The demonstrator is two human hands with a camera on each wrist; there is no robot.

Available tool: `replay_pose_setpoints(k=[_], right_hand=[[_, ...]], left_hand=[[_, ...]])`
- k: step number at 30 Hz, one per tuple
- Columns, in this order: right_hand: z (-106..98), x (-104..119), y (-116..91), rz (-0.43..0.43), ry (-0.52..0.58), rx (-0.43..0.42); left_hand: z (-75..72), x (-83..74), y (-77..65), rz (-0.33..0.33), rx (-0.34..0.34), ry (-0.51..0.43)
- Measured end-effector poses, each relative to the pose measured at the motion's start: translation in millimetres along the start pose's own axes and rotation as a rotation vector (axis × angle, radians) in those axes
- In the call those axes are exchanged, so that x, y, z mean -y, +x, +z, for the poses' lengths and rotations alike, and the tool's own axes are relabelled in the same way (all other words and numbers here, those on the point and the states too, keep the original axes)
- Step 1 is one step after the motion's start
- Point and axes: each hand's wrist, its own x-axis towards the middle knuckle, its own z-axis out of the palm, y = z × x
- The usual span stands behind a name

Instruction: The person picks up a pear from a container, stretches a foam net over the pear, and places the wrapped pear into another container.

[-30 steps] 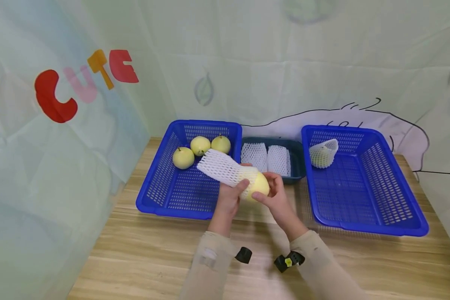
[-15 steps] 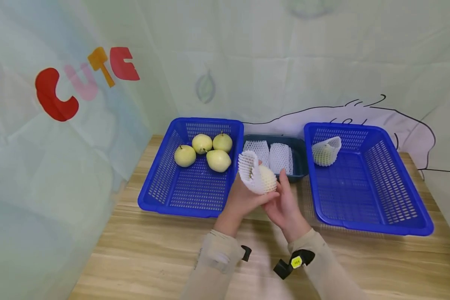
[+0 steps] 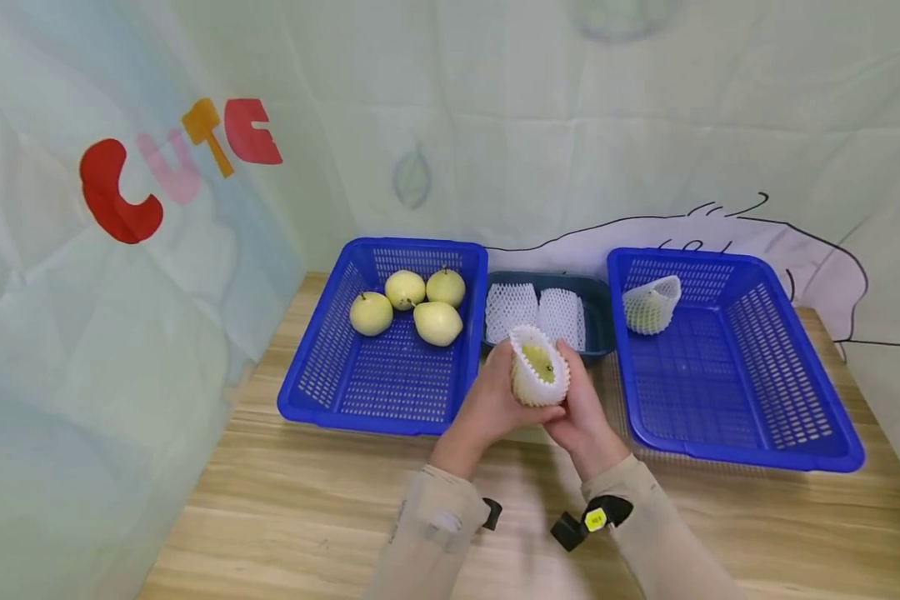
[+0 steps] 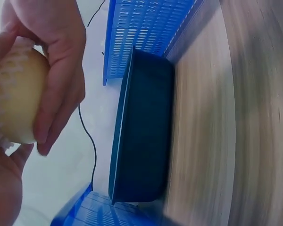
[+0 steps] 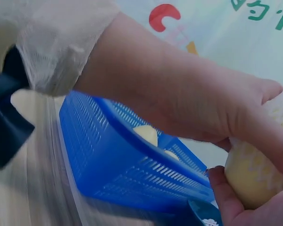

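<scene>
A pear in a white foam net sleeve (image 3: 537, 367) is held up between both hands, over the front of the dark green tray. Its stem end shows through the sleeve's mouth, which faces up toward the head camera. My left hand (image 3: 495, 398) grips it from the left, thumb across the near side. From the right and below, my right hand (image 3: 583, 408) holds it, fingers curled round its far side. The left wrist view shows a bare yellow pear surface (image 4: 30, 94) beyond the net, between the right hand (image 4: 61, 61) and the left hand (image 4: 4, 183).
At left, a blue basket (image 3: 375, 423) holds several bare pears (image 3: 437, 323). The dark green tray (image 3: 598, 321) behind the hands carries white foam nets (image 3: 561, 312). A second blue basket (image 3: 742, 454) at right contains one netted pear (image 3: 648, 308). Fabric hangs behind the wooden table (image 3: 307, 508).
The sleeve's mouth has swung from pointing left to facing up, and the net now covers more of the pear. My left hand has moved from beneath to the pear's left side.
</scene>
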Motion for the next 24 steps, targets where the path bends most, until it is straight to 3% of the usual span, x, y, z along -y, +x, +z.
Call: replay_pose_setpoints(k=[4, 8, 12, 15, 18, 21, 24], right_hand=[[-2.9, 0.2, 2.7, -0.044, -0.078, -0.091], [-6.4, 0.9, 5.3, -0.083, -0.141, -0.172], [-8.0, 2.4, 6.0, -0.101, -0.169, -0.159], [-7.0, 5.2, 5.4, -0.046, -0.200, -0.098], [-4.4, 7.8, 5.0, 0.002, -0.233, -0.008], [-2.2, 8.9, 3.8, -0.005, -0.220, 0.051], [-1.4, 8.8, 2.9, -0.039, -0.189, 0.045]], left_hand=[[1.8, 1.6, -1.8, 0.112, -0.047, 0.088], [3.9, 4.5, -3.8, 0.176, -0.098, 0.076], [7.9, 4.3, -7.0, 0.099, -0.159, 0.004], [11.1, 2.5, -8.2, -0.011, -0.195, -0.019], [13.3, 2.5, -7.2, -0.079, -0.189, 0.005], [16.0, 4.8, -5.9, -0.080, -0.173, 0.059], [18.8, 6.6, -6.0, -0.038, -0.188, 0.105]])
